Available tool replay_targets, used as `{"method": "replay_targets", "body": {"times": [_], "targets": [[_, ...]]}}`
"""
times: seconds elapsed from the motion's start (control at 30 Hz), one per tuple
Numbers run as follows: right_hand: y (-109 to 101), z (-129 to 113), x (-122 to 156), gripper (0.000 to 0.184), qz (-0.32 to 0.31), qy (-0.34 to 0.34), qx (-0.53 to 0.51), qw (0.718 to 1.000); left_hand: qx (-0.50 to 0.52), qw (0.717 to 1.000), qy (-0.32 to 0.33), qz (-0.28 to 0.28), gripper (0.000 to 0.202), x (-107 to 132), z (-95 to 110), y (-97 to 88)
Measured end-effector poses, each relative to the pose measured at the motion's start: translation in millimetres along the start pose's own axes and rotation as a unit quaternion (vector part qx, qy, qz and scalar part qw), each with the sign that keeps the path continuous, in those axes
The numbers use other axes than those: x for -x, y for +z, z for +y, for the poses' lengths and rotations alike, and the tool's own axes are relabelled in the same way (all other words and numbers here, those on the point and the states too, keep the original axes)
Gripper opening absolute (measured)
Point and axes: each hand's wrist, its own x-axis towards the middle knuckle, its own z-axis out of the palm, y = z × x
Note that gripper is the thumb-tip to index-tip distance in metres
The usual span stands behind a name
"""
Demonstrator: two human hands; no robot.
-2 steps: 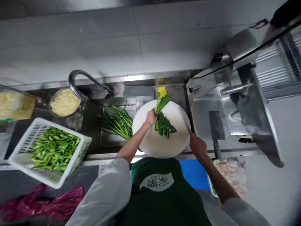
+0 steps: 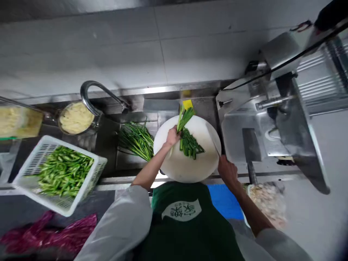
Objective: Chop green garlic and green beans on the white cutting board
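My left hand (image 2: 173, 136) is closed around a bunch of green onions (image 2: 185, 119) over the left half of a round white chopping board (image 2: 176, 172). Cut green onion pieces (image 2: 189, 144) lie in a heap on the board, just right of that hand. At the board's right edge my right hand (image 2: 227, 169) grips the handle of a cleaver (image 2: 213, 137). Its blade is seen nearly edge-on and points away from me, apart from the cut pieces. More long green onions (image 2: 137, 140) lie in the sink, left of the board.
A white basket of cut green peppers (image 2: 97, 165) stands at the left, with a pot of pale slices (image 2: 76, 118) behind it. A faucet (image 2: 92, 87) arches over the sink. On the right are a second cleaver (image 2: 251, 145) and a metal slicing machine (image 2: 296, 134).
My left hand has shifted slightly left with the green onions. My right hand and the cleaver stay almost in place.
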Motion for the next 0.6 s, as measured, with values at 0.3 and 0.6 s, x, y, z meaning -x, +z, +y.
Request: {"method": "replay_targets", "body": {"times": [0.3, 0.6], "targets": [[19, -21, 9, 0.031, 0.011, -0.065, 0.002, 0.998, -0.131, 0.991, -0.005, 0.009, 0.034, -50, -30, -74.5], [31, -13, 4, 0.025, 0.018, -0.066, -0.031, 0.997, -0.027, 0.998, 0.033, 0.037, 0.043, -151, -20, -62.1]]}}
